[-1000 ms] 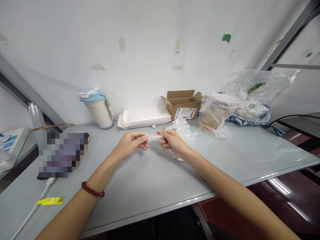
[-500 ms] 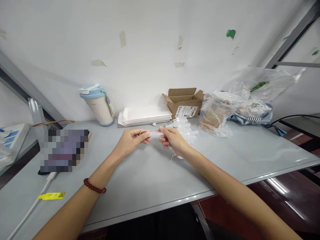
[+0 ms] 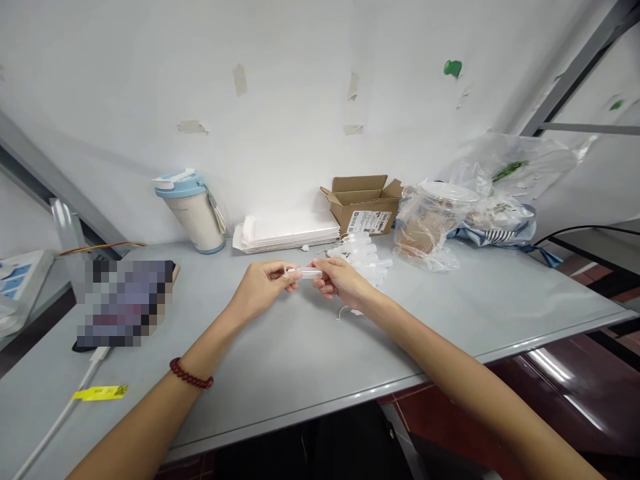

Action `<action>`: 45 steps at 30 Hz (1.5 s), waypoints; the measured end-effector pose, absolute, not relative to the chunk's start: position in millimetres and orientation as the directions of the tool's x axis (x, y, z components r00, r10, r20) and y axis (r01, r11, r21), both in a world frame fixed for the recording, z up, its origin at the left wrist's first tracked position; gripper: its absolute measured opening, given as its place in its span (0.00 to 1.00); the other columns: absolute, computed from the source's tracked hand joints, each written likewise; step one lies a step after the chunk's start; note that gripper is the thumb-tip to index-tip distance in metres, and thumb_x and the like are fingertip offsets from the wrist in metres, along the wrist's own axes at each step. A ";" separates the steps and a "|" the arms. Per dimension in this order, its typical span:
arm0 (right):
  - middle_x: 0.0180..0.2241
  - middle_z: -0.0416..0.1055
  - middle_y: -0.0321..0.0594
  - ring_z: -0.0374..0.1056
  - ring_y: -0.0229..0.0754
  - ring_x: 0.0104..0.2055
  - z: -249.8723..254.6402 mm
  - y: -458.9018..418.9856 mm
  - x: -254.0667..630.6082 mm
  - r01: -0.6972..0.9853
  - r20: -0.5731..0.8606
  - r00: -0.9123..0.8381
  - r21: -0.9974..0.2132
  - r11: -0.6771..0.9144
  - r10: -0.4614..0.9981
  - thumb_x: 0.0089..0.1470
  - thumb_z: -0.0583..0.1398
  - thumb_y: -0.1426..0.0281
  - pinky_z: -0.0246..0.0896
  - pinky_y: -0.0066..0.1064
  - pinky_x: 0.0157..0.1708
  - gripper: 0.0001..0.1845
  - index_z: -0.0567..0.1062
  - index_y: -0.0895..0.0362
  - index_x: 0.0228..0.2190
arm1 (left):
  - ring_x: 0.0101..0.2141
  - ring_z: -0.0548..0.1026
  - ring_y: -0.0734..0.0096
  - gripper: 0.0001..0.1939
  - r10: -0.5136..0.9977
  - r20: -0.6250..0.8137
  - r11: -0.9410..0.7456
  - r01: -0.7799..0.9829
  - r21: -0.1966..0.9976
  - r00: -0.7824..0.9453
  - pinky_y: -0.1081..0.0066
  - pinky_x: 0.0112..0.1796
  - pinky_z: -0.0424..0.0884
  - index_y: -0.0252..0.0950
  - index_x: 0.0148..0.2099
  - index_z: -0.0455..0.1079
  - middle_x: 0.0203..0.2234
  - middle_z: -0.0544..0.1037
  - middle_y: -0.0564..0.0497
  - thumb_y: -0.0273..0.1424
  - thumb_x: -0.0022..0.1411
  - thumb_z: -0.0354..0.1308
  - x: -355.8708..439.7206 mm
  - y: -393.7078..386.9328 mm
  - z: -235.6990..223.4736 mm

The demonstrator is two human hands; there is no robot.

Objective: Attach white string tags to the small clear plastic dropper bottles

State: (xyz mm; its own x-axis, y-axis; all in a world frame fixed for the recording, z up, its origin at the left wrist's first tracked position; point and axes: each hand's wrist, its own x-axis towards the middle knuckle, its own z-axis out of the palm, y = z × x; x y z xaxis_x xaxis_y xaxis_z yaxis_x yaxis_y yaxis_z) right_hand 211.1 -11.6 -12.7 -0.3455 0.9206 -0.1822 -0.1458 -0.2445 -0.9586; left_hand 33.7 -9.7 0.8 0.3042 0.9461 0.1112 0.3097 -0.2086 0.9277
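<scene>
Between my two hands, above the grey table [image 3: 280,360], is a small clear plastic tube [image 3: 310,273], lying level. My left hand [image 3: 265,283] pinches its left end, where a bit of white cord or loop shows at the fingertips. The right end sits in the closed fingers of my right hand [image 3: 343,280]. Just behind my right hand lies a pile of similar clear tubes [image 3: 367,250] with thin white cords. A loose white cord [image 3: 341,312] pokes out below that hand. The fingers partly hide both ends of the held tube.
At the back stand a blue-lidded cup [image 3: 193,213], a stack of white envelopes [image 3: 285,235] and an open cardboard box [image 3: 367,210]. Plastic bags with a tub [image 3: 430,220] are at right. A blurred-out phone-like device [image 3: 127,300] with a white cable [image 3: 63,417] lies left.
The tube and both hands have shifted slightly down. My left fingers have moved a little on the tube's left end. The view has turned slightly right.
</scene>
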 end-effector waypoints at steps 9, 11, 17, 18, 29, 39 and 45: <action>0.22 0.64 0.34 0.61 0.34 0.23 -10.6 -12.4 209.8 0.180 0.135 -0.202 -0.968 0.172 0.970 0.49 0.60 0.59 0.58 0.26 0.21 0.15 0.71 0.59 0.33 | 0.25 0.73 0.71 0.15 0.969 0.089 -0.145 0.236 0.961 0.232 0.70 0.31 0.71 0.33 0.29 0.75 0.22 0.76 0.51 0.41 0.47 0.65 33.7 -7.7 4.4; 0.23 0.66 0.35 0.61 0.34 0.23 -9.8 -13.2 209.9 0.233 0.208 -0.206 -0.939 0.254 0.956 0.50 0.59 0.62 0.59 0.26 0.23 0.13 0.73 0.59 0.33 | 0.26 0.73 0.71 0.16 0.976 0.075 -0.119 0.208 0.971 0.207 0.69 0.32 0.71 0.32 0.32 0.75 0.23 0.76 0.51 0.40 0.45 0.67 33.1 -7.3 3.8; 0.21 0.67 0.35 0.59 0.32 0.19 -7.5 -16.7 210.0 0.257 0.173 -0.180 -0.942 0.216 0.968 0.51 0.57 0.58 0.55 0.26 0.21 0.16 0.73 0.59 0.25 | 0.29 0.76 0.67 0.18 0.972 0.187 -0.216 0.228 0.949 0.142 0.67 0.35 0.73 0.33 0.33 0.71 0.25 0.76 0.52 0.37 0.40 0.69 31.9 -6.0 -3.3; 0.20 0.67 0.35 0.59 0.32 0.19 -7.5 -16.7 210.0 0.252 0.165 -0.175 -0.946 0.206 0.971 0.51 0.57 0.58 0.54 0.26 0.21 0.17 0.72 0.59 0.25 | 0.31 0.77 0.65 0.19 0.969 0.201 -0.230 0.233 0.945 0.142 0.66 0.36 0.73 0.33 0.34 0.70 0.26 0.77 0.51 0.37 0.40 0.69 31.9 -6.0 -3.6; 0.23 0.68 0.35 0.59 0.32 0.20 -7.7 -13.0 213.1 0.169 0.217 -0.200 -0.953 0.252 0.955 0.51 0.58 0.60 0.56 0.27 0.24 0.14 0.73 0.59 0.31 | 0.28 0.77 0.66 0.22 0.951 -0.011 -0.039 0.153 0.987 0.310 0.67 0.32 0.74 0.30 0.34 0.73 0.27 0.78 0.45 0.48 0.55 0.57 30.7 -5.8 -0.2; 0.21 0.66 0.34 0.58 0.32 0.20 -8.9 -13.1 214.0 0.229 0.215 -0.213 -0.937 0.262 0.953 0.52 0.57 0.60 0.56 0.27 0.22 0.14 0.74 0.59 0.30 | 0.27 0.74 0.69 0.14 0.956 0.136 -0.187 0.184 0.965 0.260 0.69 0.30 0.72 0.33 0.33 0.75 0.24 0.77 0.51 0.37 0.44 0.67 31.0 -7.8 4.1; 0.22 0.68 0.35 0.59 0.32 0.20 -8.4 -13.5 213.0 0.214 0.237 -0.202 -0.936 0.279 0.950 0.51 0.58 0.60 0.56 0.26 0.23 0.15 0.75 0.60 0.32 | 0.30 0.75 0.68 0.17 0.950 0.081 -0.132 0.154 0.979 0.303 0.70 0.31 0.72 0.32 0.34 0.75 0.31 0.78 0.46 0.43 0.53 0.60 30.0 -6.2 1.8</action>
State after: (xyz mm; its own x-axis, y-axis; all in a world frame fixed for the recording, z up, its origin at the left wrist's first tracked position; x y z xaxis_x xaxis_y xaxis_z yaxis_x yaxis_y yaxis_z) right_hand 213.0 -13.5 -8.4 -0.2017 0.9504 0.2367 0.2142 0.2786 -0.9362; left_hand 30.0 -6.2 1.8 0.3032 0.9495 0.0807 0.1539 -0.1324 0.9792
